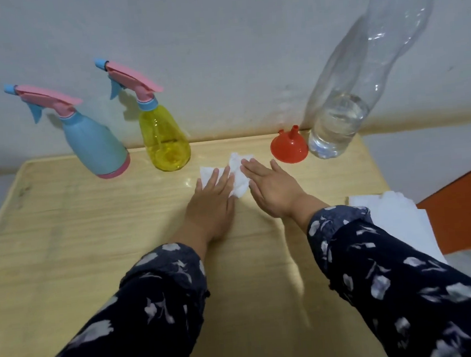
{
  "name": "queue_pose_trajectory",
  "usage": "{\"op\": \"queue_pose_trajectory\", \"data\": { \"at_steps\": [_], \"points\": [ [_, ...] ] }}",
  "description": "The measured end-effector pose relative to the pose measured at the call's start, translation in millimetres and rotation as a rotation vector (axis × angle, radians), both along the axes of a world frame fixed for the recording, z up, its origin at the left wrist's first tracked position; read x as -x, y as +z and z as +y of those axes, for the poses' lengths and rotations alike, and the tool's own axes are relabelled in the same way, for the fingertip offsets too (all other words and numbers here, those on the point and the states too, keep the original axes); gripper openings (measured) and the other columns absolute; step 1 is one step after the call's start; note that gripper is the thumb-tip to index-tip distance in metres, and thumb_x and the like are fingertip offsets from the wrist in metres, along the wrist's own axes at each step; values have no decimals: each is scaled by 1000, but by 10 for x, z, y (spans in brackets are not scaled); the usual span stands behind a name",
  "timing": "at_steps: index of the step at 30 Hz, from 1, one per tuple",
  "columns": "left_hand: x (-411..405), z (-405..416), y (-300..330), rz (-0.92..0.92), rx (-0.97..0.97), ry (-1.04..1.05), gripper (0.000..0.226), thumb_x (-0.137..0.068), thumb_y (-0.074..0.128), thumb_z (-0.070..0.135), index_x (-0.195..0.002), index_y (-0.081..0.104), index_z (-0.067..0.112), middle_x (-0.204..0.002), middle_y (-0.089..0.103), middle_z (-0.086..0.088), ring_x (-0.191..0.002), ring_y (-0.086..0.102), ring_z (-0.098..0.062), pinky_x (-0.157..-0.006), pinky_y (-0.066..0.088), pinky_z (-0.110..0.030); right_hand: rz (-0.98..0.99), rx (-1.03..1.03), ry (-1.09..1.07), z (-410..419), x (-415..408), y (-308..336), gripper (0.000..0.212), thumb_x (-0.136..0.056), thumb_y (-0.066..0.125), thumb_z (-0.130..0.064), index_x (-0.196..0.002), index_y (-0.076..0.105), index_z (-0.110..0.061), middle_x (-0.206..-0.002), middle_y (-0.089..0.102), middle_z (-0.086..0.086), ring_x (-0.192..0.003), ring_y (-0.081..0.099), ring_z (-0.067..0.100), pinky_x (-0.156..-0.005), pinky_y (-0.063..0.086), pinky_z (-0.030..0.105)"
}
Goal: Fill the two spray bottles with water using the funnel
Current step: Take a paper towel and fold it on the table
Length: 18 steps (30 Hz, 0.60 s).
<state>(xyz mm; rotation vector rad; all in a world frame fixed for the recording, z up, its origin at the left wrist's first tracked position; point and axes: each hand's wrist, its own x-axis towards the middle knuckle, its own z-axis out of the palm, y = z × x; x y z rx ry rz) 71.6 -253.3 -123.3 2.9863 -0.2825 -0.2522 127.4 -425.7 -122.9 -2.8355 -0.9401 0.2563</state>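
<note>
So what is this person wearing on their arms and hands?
Both arms are covered by dark navy fabric sleeves printed with pale grey-white leaf or petal shapes, ending in gathered cuffs at the wrists. The left hand and right hand are bare: no gloves, rings or watch show.

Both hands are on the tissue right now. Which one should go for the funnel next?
Probably the right hand: the red funnel sits upside down just beyond its fingertips, beside the water bottle. The left hand lies farther away, nearer the yellow spray bottle.
</note>
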Motion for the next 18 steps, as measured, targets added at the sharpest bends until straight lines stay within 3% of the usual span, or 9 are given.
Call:
{"op": "queue_pose_trajectory", "data": {
  "at_steps": [4,8,12,18],
  "points": [
    [410,-214,-43,-13,-28,-54,55,-103,21,27,-154,9,13,-163,0,0,-150,0,-19,-120,5,-46,-17,19,-17,-181,412,25,50,-103,22,-24,-151,19,-10,-161,14,2,-148,12,17,-119,5,41],
    [837,-343,-65,-77,-6,-124,56,-95,23,25,-144,42,6,-154,35,-9,-140,37,-28,-108,36,-56,-29,24,-79,-394,919,33,50,-103,22,-23,-151,22,-9,-160,17,4,-148,16,17,-119,5,40],
    [1161,-497,-60,31,9,-160,54,-103,15,28,-155,3,15,-162,-6,1,-150,-4,-18,-120,1,-46,-12,54,-158,-616,1469,66,51,-102,21,-22,-151,19,-8,-161,14,3,-148,12,16,-119,0,37],
    [1633,-731,-19,42,-43,-272,54,-105,15,30,-155,0,15,-162,-11,2,-149,-9,-17,-120,2,-47,-7,122,-269,-881,2196,77,62,-95,7,-31,-151,20,-8,-160,15,5,-148,13,17,-119,1,38]
  ]
}}
